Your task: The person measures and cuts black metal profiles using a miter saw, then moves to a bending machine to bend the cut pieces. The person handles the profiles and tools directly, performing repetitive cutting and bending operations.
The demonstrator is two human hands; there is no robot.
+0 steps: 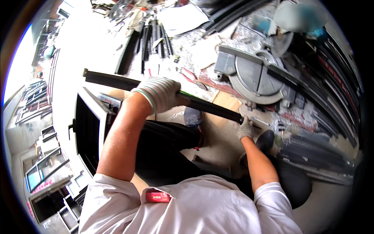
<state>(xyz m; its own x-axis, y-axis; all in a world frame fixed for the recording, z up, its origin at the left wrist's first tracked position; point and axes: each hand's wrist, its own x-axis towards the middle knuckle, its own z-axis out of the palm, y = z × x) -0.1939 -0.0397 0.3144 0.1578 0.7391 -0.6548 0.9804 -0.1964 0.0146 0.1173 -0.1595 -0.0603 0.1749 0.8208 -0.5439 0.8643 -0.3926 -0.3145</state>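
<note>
A long dark metal profile bar [212, 108] slants across in front of me, its left end farther away and higher in the picture. My left hand [160, 93], in a striped knit glove, is closed around its middle from above. At the bar's right end is my right hand [245, 128], also gloved, with its fingers closed at the tip; the exact grip there is partly hidden. A thin rod-like metal piece [260, 121] shows just beyond the right hand, and I cannot tell whether the hand touches it.
A grey mitre saw [255, 78] stands ahead to the right, amid metal shavings. Red-handled pliers [190, 76] lie left of it. Dark profile offcuts [154, 39] are ahead; long profiles [331, 89] are stacked right. A black-and-white framed panel [91, 124] stands by my left arm.
</note>
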